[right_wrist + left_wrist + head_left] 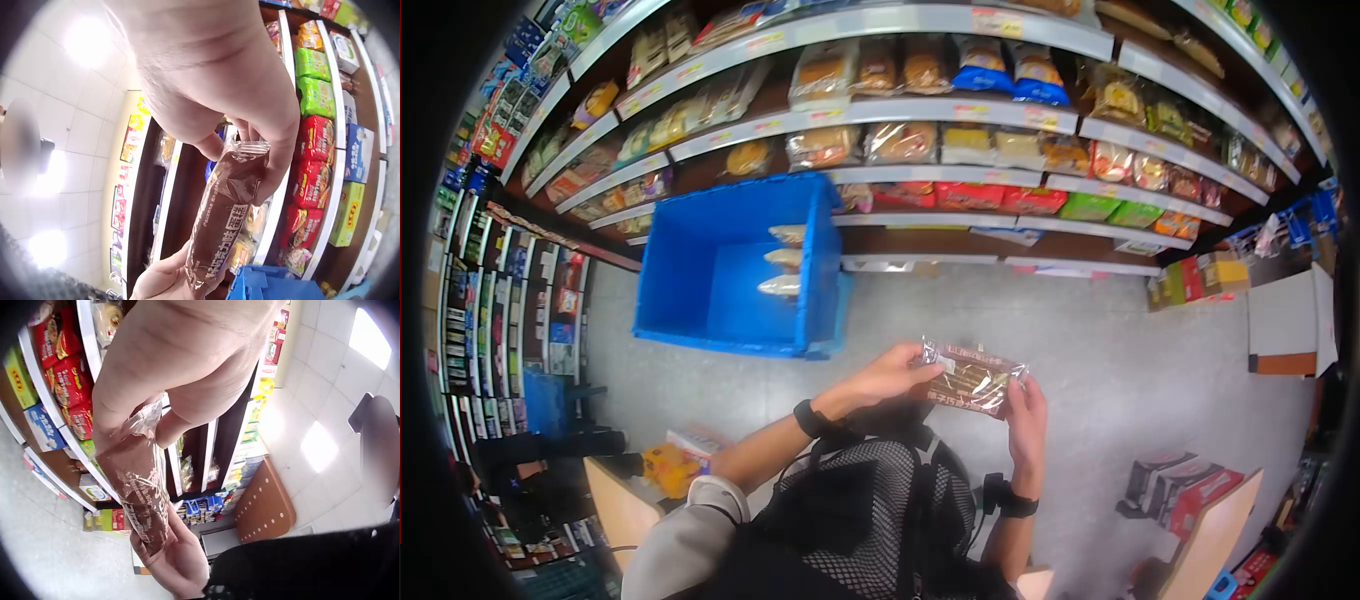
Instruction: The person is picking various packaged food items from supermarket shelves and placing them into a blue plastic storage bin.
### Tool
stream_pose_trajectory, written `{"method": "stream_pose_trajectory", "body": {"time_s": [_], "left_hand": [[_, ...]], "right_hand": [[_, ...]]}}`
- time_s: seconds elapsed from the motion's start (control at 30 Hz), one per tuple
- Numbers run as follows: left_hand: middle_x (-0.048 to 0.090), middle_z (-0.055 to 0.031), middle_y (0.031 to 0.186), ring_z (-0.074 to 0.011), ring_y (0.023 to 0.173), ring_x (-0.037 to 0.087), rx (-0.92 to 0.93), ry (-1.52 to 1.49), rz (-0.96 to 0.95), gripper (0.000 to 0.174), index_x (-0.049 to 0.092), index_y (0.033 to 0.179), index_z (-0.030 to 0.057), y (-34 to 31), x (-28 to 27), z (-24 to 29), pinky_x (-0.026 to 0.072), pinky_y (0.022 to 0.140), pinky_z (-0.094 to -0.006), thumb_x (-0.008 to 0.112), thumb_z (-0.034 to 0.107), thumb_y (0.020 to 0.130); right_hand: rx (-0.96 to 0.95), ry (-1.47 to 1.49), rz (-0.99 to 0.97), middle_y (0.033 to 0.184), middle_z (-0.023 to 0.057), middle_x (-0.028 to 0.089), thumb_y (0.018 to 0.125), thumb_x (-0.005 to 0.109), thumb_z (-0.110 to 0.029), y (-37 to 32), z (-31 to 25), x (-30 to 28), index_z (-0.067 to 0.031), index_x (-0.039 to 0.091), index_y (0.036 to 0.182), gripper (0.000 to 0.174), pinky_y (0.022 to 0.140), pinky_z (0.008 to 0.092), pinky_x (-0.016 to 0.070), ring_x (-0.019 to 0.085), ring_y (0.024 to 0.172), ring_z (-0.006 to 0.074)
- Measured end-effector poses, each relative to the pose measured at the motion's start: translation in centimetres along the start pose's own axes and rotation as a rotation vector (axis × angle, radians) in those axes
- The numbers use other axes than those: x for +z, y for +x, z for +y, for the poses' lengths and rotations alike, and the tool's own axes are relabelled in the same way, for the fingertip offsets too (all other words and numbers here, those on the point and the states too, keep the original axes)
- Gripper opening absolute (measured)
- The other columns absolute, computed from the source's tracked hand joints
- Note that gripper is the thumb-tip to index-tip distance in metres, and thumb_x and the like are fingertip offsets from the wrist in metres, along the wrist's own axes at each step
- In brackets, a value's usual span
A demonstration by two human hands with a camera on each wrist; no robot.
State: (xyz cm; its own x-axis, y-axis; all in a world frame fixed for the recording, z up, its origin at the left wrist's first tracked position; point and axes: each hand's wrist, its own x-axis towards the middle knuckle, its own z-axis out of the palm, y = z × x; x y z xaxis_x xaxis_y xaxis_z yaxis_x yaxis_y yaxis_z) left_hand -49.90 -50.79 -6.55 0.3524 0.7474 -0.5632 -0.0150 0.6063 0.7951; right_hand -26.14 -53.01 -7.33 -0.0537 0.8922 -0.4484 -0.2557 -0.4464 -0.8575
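A brown clear-windowed snack packet (970, 383) is held level between both hands in the head view. The left hand (892, 376) pinches its left end, thumb on top, and the right hand (1027, 415) grips its right end. In the left wrist view the packet (140, 487) hangs from the left hand (181, 362), with the right hand (178, 559) at its far end. White lettering shows on the packet (219, 228) in the right wrist view, where the right hand (219, 87) pinches the near end and the left hand (162, 275) the far one.
A blue crate (730, 270) with several pale packets (783, 258) along its right side stands left of the hands. Ahead run shelves (960, 108) of packaged bread. Cartons (1200, 278) stand at the right, and boxes (1175, 490) lie lower right near a wooden panel (1215, 535).
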Motion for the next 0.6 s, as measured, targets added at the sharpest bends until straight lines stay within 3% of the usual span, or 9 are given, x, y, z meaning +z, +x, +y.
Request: {"method": "stream_pose_trajectory", "body": {"time_s": [0.17,0.4,0.57,0.6], "left_hand": [[0.062,-0.0044,0.101,-0.0093,0.090,0.058,0.004,0.088,0.039,0.028,0.057,0.112,-0.0036,-7.1,-3.8,-1.1,0.0521,0.077,-0.0257,0.057,0.019,0.095],[0.062,-0.0035,0.100,-0.0088,0.089,0.059,-0.003,-0.047,0.067,0.025,0.056,0.113,-0.0022,-12.2,-11.6,-3.5,0.0535,0.078,-0.0258,0.054,0.017,0.096],[0.062,-0.0032,0.101,-0.0089,0.088,0.059,-0.006,-0.174,0.139,0.025,0.056,0.113,-0.0018,-16.4,-20.7,-3.6,0.0533,0.079,-0.0252,0.054,0.016,0.097],[0.062,-0.0035,0.102,-0.0092,0.090,0.059,-0.013,-0.091,0.143,0.024,0.055,0.114,-0.0017,-16.7,-23.1,-3.7,0.0532,0.079,-0.0254,0.053,0.015,0.097]], "right_hand": [[0.052,-0.056,-0.056,0.090,0.0011,0.064,0.099,0.049,-0.019,-4.8,3.8,5.4,0.0000,0.055,0.113,0.024,0.066,0.0214,0.0459,0.056,0.077,0.0045],[0.032,-0.122,-0.106,0.093,0.0043,0.065,0.099,0.049,-0.019,-5.4,6.4,13.9,0.0010,0.055,0.114,0.026,0.062,0.0220,0.0480,0.059,0.075,0.0074],[0.050,-0.182,-0.175,0.089,0.0048,0.066,0.099,0.050,-0.021,-3.5,7.8,23.8,0.0005,0.055,0.115,0.027,0.060,0.0223,0.0490,0.062,0.073,0.0086],[0.036,-0.179,-0.191,0.088,0.0047,0.066,0.099,0.050,-0.021,-3.0,8.2,26.0,0.0002,0.055,0.115,0.027,0.059,0.0223,0.0490,0.062,0.073,0.0085]]}}
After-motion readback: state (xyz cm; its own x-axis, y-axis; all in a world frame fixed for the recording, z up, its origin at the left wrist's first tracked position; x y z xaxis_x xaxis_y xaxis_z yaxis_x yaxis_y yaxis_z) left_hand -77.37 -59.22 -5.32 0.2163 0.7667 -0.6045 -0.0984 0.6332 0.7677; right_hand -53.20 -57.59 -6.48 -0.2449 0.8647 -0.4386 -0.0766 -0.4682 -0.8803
